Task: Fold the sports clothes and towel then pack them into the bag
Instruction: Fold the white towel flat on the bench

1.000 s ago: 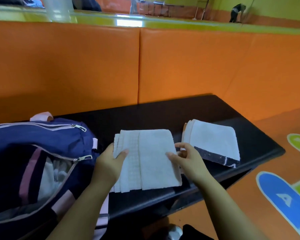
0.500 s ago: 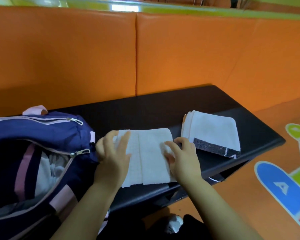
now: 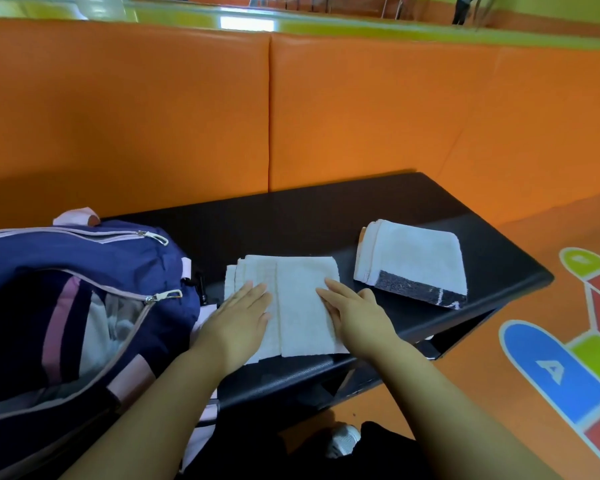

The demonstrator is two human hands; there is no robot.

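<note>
A folded white towel [image 3: 300, 303] lies flat on the black bench [image 3: 326, 223] in front of me. My left hand [image 3: 239, 318] presses on its left part with straight fingers. My right hand [image 3: 355, 311] lies flat on its right edge. To the right sits a second folded white cloth with a dark band [image 3: 413, 265], apart from both hands. At the left stands a navy and pink bag [image 3: 84, 292], its main zip open, with pale fabric showing inside.
An orange padded wall [image 3: 291, 116] backs the bench. The bench's right end [image 3: 534, 275] drops to an orange floor with coloured hopscotch markings [image 3: 555, 368]. A white shoe [image 3: 343, 441] shows below the bench.
Both hands went from holding the towel's sides to lying flat on top of it. The towel now rests flat on the bench.
</note>
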